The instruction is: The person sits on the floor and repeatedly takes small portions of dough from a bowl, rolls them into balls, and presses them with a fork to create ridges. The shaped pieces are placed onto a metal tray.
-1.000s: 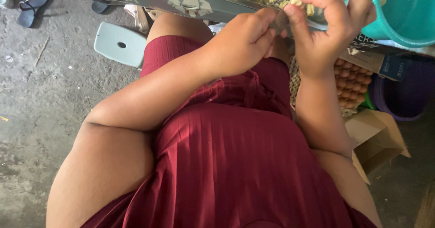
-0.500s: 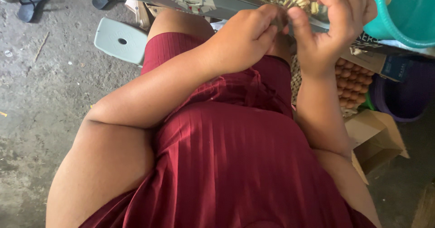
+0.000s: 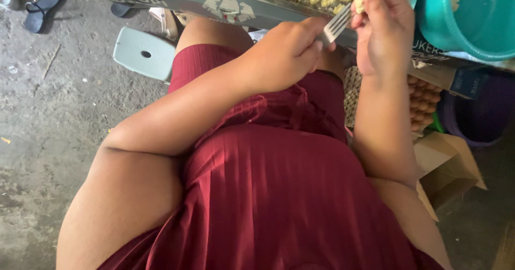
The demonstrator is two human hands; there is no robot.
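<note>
one fork [image 3: 337, 24] | tines up-right | left hand [image 3: 284, 55] clamped on handle | right hand [image 3: 383, 31] pinching dough piece [image 3: 359, 3]

Daylight falls soft and even over my lap, bright enough that nothing is lost. It seems to come from the far left: the grey concrete floor [image 3: 48, 114] there is pale and washed, while the near right corner by the cardboard box [image 3: 448, 165] sinks into deep shade. My left hand [image 3: 284, 55] and right hand [image 3: 383, 31] are evenly lit, without glare. My forearm throws a soft shadow across the red ribbed dress [image 3: 279, 195]. The wide lens stretches the nearest edges, and fine detail is slightly soft throughout.
</note>
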